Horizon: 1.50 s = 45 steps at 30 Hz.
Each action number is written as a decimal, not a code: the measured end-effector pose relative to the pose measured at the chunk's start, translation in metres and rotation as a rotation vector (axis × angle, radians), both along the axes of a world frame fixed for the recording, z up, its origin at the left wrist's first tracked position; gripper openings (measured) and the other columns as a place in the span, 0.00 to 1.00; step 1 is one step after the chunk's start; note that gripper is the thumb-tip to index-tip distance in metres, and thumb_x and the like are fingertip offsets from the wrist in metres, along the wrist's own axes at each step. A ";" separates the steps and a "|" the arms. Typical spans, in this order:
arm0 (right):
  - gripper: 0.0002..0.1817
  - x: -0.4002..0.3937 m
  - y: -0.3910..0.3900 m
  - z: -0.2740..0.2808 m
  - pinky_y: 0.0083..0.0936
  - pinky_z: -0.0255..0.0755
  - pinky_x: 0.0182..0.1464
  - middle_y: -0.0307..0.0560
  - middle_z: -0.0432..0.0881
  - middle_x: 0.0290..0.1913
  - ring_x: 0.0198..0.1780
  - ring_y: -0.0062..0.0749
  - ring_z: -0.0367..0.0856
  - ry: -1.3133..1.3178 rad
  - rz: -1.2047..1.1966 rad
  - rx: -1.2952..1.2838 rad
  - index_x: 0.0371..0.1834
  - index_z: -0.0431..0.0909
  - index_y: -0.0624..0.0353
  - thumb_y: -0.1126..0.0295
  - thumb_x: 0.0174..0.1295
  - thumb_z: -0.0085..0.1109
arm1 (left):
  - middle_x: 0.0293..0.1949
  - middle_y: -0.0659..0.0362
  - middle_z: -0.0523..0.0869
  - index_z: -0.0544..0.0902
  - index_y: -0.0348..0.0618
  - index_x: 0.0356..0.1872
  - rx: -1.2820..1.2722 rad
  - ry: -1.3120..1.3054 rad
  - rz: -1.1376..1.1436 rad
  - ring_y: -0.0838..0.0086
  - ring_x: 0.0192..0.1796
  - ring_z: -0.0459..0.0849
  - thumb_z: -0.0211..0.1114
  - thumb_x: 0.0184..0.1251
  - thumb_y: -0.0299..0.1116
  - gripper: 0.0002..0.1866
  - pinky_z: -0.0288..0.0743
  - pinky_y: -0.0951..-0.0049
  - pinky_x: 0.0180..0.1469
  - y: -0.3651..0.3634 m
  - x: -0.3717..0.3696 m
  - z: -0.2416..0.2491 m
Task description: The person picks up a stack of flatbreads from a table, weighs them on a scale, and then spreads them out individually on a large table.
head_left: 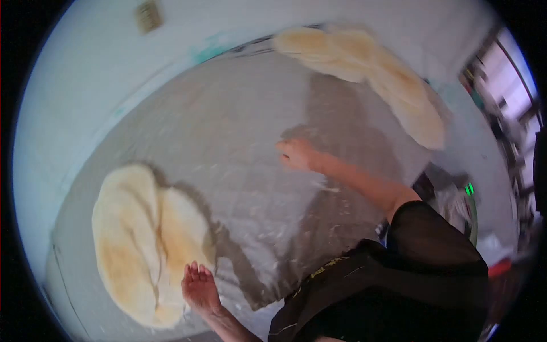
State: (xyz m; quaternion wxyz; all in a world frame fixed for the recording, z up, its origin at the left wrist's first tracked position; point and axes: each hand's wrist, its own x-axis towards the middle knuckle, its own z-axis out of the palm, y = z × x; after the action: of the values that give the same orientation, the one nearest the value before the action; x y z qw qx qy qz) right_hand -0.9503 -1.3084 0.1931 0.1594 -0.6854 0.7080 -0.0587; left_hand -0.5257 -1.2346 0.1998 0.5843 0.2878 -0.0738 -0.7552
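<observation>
A large, soft cream-coloured piece with tan patches [128, 239] lies folded on a grey cover [228, 142] at the left. At its lower right edge is my left hand [200, 288], palm showing and fingers stretched side by side, holding nothing. My right hand [297, 154] reaches over the middle of the cover, its shadow close by. Its fingers look bent but are blurred, and no held object shows. Beyond it, several more cream and tan pieces [364, 62] lie in an overlapping row along the cover's far right edge.
A white wall [114, 62] curves behind the cover, with a small beige plate [149, 16] on it. Small pale scraps are scattered over the cover. At the right, beside my dark sleeve, are a clear plastic bag [453, 202] and a red object [499, 267].
</observation>
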 end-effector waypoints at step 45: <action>0.09 -0.544 0.146 0.029 0.38 0.70 0.33 0.53 0.77 0.26 0.32 0.48 0.77 0.362 -0.386 -0.210 0.26 0.72 0.62 0.66 0.47 0.51 | 0.51 0.50 0.72 0.63 0.31 0.54 0.004 -0.378 -0.529 0.63 0.53 0.72 0.51 0.61 0.31 0.22 0.67 0.63 0.55 -0.020 -0.448 -0.085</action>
State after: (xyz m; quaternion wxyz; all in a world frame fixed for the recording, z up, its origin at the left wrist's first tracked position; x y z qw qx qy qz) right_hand -1.4940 -1.1627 0.2220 -0.0556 -0.5500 0.8324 -0.0378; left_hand -0.9741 -1.2548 0.1150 0.3431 0.3949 -0.2520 -0.8141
